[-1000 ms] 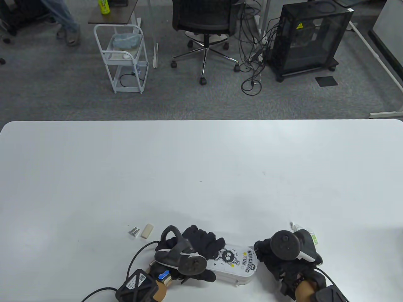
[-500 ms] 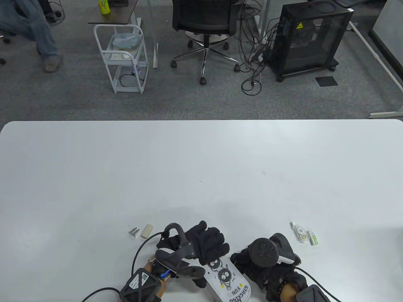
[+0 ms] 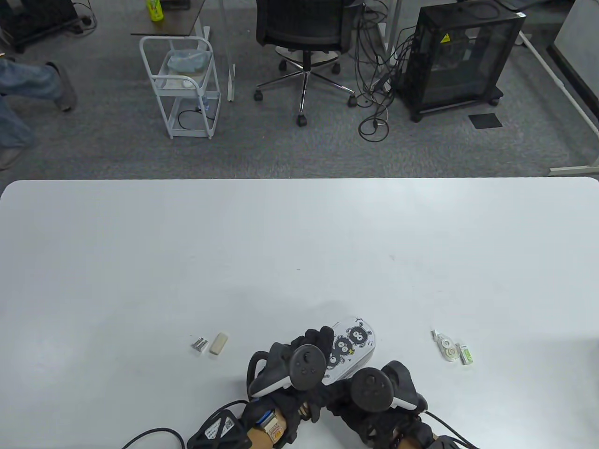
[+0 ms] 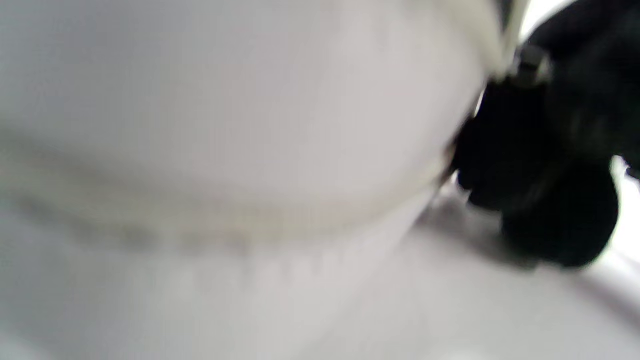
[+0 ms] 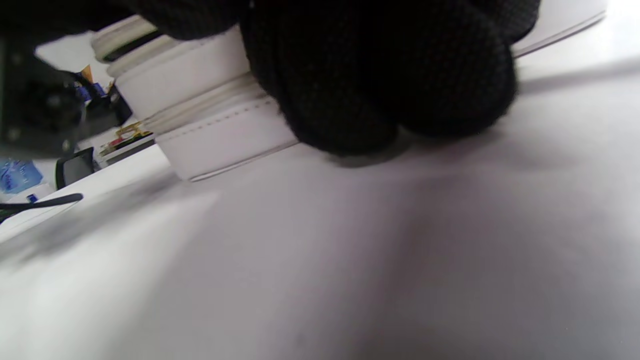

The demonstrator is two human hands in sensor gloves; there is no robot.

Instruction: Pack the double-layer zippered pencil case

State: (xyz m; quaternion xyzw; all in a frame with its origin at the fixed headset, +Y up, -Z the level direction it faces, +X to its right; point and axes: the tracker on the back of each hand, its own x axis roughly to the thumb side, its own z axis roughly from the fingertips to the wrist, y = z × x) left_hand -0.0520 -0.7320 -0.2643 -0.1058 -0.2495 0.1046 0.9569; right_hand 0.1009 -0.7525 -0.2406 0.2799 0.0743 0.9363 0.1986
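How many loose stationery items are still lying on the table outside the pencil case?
4 that I can see: a small metal piece and an eraser left of the pencil case, correction tape and a small green-labelled item right. Hands may hide more.

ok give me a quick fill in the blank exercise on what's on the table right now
1. The white zippered pencil case printed with black cartoon figures is gripped by ____ gloved hands.
2. The small beige eraser lies on the white table to the ____ of the left hand.
3. The white correction tape dispenser lies beyond the ____ hand, untouched.

Missing words: both; left; right
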